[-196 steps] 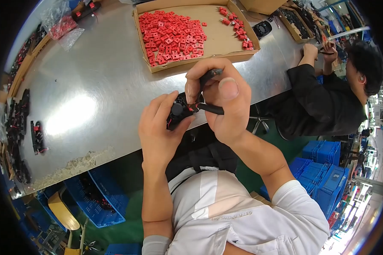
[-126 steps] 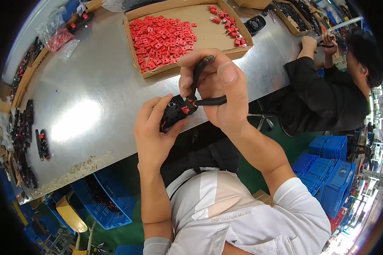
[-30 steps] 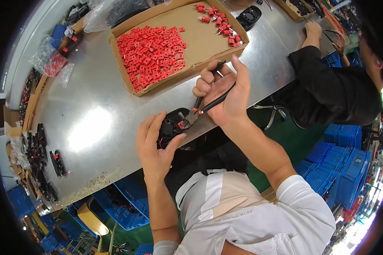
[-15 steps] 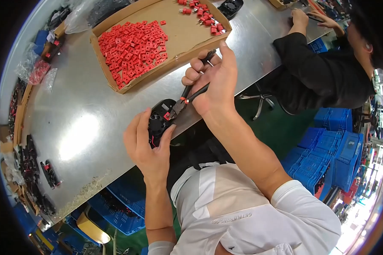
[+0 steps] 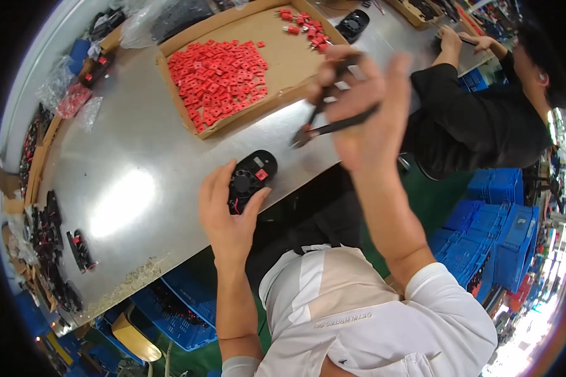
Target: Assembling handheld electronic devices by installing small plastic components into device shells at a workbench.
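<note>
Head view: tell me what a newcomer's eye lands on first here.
The heap of small red square parts in the shallow cardboard tray at the far side of the steel table stands out most. Nearer, the left hand grips a round black part bearing one red piece, while the right hand lifts black-handled pliers above the table edge.

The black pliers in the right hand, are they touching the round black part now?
No. The black pliers in the right hand are raised clear of the round black part, which the left hand holds.
</note>
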